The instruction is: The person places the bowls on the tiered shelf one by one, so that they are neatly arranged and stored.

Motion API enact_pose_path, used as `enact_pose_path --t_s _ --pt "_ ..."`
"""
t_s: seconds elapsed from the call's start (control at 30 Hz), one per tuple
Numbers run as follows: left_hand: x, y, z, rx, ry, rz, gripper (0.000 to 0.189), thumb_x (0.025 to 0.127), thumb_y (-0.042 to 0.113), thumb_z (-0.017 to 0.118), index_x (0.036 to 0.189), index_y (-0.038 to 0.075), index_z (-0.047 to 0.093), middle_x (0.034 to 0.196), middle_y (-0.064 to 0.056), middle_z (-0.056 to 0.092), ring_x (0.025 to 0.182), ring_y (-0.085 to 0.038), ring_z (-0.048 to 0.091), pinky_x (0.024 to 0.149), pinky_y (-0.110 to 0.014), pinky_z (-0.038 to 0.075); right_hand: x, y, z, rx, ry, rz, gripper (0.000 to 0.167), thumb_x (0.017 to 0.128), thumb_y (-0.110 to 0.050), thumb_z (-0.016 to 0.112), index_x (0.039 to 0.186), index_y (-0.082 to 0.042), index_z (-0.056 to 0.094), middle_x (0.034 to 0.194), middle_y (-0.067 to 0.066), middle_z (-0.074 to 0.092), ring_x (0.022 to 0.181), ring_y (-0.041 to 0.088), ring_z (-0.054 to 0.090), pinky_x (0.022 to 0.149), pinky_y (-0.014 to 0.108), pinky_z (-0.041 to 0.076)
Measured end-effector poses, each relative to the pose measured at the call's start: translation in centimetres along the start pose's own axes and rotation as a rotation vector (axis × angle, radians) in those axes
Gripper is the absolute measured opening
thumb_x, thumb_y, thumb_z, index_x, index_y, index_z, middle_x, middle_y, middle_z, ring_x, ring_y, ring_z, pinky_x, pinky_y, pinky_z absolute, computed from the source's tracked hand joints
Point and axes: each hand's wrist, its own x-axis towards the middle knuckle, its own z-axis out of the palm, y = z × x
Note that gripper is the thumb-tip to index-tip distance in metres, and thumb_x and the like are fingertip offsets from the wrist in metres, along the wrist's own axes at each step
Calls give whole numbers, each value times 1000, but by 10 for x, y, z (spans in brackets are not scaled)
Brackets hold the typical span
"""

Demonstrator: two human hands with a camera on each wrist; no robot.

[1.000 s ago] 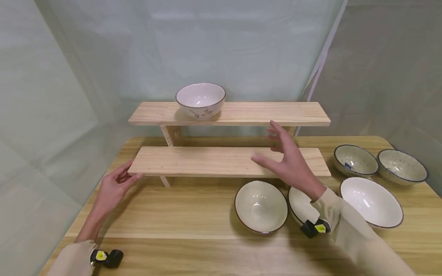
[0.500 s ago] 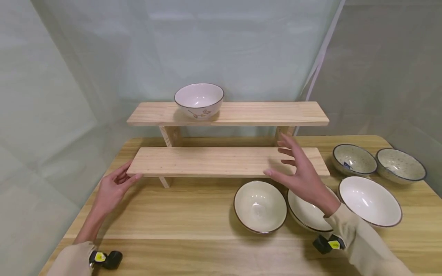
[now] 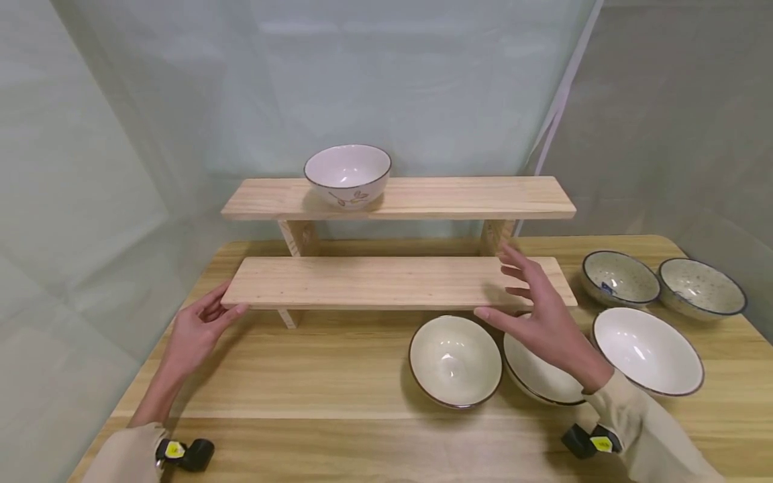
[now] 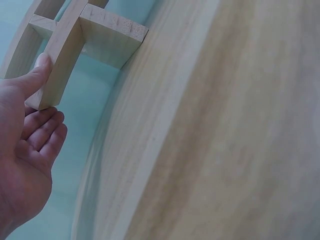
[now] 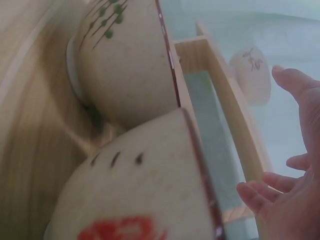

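The left hand [image 3: 194, 333] pinched the left end of the low shelf [image 3: 362, 282], while the right hand [image 3: 546, 329], fingers wide and holding nothing, hid part of a bowl [image 3: 537, 373] on the table [image 3: 314, 382].

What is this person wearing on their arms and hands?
The left hand and right hand are ungloved. The left sleeve and right sleeve are beige. Each wrist carries a black device with a small yellow patch.
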Motion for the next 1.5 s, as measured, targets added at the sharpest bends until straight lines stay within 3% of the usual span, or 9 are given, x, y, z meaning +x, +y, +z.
enact_pose_path --t_s 0.2,0.4,0.5,0.7,1.2,1.5 --pt "0 0 0 2 -1 -1 68 103 21 68 156 -10 36 143 -37 50 101 16 53 79 -7 50 -9 1 -5 0 -7 15 95 88 -6 83 165 -16 27 158 18 37 141 41 40 104 51 45" --pt "1 -1 -1 2 -8 -13 68 104 19 67 157 -9 34 146 -36 48 102 17 51 80 -7 49 -17 7 -10 -62 -7 10 94 88 -9 85 164 -14 29 157 18 38 140 39 40 103 22 43" --pt "0 -1 -1 5 -10 -16 68 104 19 66 157 -9 34 146 -36 48 103 17 51 80 -6 49 -21 10 -12 -78 -2 -3 95 87 -7 85 164 -12 30 156 21 39 140 39 41 101 15 41" --pt "0 0 -1 3 -10 -16 68 104 19 66 157 -8 34 146 -36 48 102 17 51 80 -6 49 -30 12 -16 -119 15 -32 98 84 -5 87 163 -17 32 155 20 42 137 37 43 101 13 41" --pt "0 1 -1 3 -3 -16 70 103 23 68 156 -9 35 144 -37 49 102 16 53 80 -8 50 -46 17 -28 -136 40 -39 93 79 0 89 158 -1 38 152 21 45 134 14 44 100 11 39" --pt "0 1 0 12 -6 -12 70 103 22 69 156 -9 35 144 -37 50 101 16 53 80 -7 49 -60 21 -36 -147 51 -27 92 76 1 90 155 -2 42 151 20 46 133 7 42 99 9 38"
